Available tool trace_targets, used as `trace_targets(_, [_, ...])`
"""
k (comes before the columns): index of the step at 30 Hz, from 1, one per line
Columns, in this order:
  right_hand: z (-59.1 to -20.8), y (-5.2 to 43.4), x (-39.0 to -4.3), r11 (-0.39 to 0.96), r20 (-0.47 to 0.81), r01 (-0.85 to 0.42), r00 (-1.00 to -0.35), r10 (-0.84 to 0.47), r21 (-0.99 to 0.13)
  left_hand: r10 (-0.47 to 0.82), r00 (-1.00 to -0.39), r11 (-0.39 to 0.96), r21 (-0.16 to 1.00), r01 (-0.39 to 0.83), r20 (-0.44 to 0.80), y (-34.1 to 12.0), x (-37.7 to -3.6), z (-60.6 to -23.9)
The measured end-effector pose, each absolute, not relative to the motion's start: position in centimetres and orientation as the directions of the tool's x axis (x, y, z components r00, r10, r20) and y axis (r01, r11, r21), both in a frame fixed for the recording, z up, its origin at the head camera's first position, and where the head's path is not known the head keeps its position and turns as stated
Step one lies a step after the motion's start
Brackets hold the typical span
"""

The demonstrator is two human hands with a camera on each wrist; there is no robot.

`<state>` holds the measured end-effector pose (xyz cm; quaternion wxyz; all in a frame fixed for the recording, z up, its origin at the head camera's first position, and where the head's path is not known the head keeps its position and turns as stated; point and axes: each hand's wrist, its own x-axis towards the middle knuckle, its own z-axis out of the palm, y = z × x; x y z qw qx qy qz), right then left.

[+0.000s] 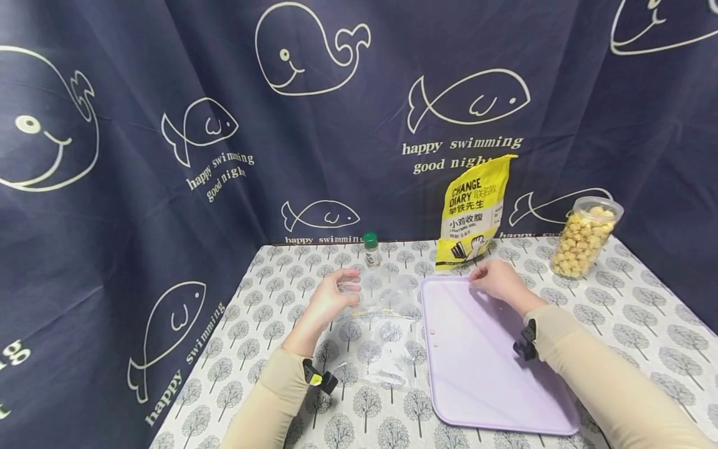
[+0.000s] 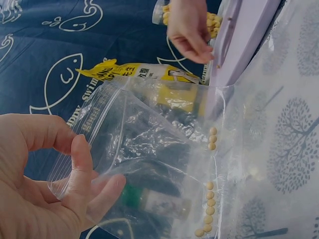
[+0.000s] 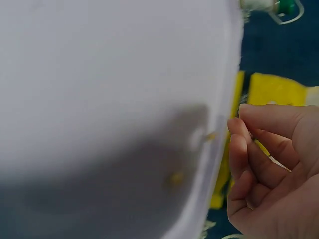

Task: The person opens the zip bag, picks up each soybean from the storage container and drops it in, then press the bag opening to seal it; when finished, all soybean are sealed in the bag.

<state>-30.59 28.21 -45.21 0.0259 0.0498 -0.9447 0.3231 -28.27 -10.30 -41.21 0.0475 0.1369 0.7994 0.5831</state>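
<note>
Closest in, the lilac tray [image 1: 493,374] sits flat on the tree-print tablecloth [image 1: 634,324], its near edge close to the table's front, with open cloth on its right. Just left of it lies the clear zip bag [image 1: 387,318], and a few small yellow beans [image 2: 209,209] are lined up inside it. The left hand [image 1: 331,300] pinches the bag's top edge between thumb and fingers, holding the mouth up. The right hand [image 1: 496,279] is at the tray's far rim, fingers curled in; can't tell if it's pinching anything. Behind them stand a green-capped bottle [image 1: 370,249], a yellow pouch [image 1: 473,215] and a jar of yellow balls [image 1: 583,240], right up against the curtain [image 1: 140,187].
</note>
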Motion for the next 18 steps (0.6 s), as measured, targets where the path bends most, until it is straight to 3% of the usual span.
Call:
trace_targets(9, [-40.1,21.1,-30.0,0.634,0.236,-0.32,-0.947,-0.216,-0.704,0.275,-0.958,0.295,0.942,0.163,0.079,-10.4,-28.2,-41.2])
trace_targets(18, [-38.3,14.6,-29.4,0.595,0.3,-0.456,-0.888,-0.348,-0.661,0.286,-0.956,0.316,0.934,0.166,0.073,-9.8,-28.2,-41.1])
